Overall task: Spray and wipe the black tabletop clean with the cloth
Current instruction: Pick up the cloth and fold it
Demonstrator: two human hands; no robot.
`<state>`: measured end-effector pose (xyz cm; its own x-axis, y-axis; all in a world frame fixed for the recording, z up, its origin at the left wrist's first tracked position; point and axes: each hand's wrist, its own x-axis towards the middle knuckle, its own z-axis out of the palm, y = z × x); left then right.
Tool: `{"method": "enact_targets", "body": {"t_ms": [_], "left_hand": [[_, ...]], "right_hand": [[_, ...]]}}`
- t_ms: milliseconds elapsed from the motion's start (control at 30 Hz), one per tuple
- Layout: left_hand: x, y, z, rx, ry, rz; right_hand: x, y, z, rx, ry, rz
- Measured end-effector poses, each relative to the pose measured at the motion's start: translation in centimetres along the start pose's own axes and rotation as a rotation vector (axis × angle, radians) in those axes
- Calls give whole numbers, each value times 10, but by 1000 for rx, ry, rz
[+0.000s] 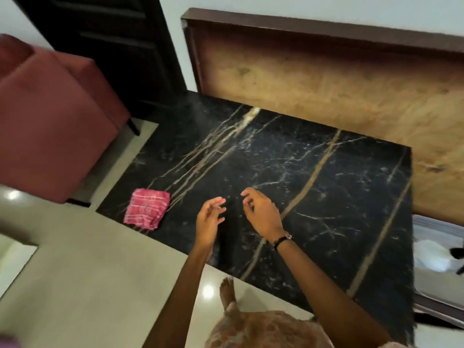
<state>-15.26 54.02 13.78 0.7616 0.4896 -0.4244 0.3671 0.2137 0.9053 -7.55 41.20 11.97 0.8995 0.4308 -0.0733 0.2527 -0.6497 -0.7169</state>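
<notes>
A black marble tabletop (313,197) with gold and white veins fills the middle of the head view. A folded pink checked cloth (147,208) lies on its near left corner. My left hand (208,221) hovers over the near edge, just right of the cloth, fingers apart and holding nothing. My right hand (261,212) is close beside it, fingers loosely curled and empty, with a dark band on the wrist. No spray bottle shows in this view.
A red upholstered chair (50,116) stands left of the table. A wooden board (326,79) leans on the wall behind the tabletop. A dark door (113,46) is at the back left. Glossy floor tiles (100,285) and my foot (227,290) are below.
</notes>
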Motion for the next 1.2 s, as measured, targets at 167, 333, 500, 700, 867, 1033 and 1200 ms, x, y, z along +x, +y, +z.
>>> {"method": "enact_targets", "body": {"t_ms": [167,333,500,700,867,1033,1200], "left_hand": [[46,-9,-100,111,205,-17],[80,-17,-171,489,449,52],[108,-16,-203,684,476,-113],[132,-13,-219,522,391,-277],[127,-4,-218,289,175,-364],[103,1,-195,-42,-23,-429],[87,15,-151,-203,-179,-405]], "right_hand": [[36,-54,82,27,-163,45],[58,-98,151,90,-278,146],[68,-124,206,188,-254,343],[70,-139,224,270,-118,470],[65,-133,212,426,-147,523],[56,-118,177,746,-156,662],[39,-98,126,1007,-149,677]]}}
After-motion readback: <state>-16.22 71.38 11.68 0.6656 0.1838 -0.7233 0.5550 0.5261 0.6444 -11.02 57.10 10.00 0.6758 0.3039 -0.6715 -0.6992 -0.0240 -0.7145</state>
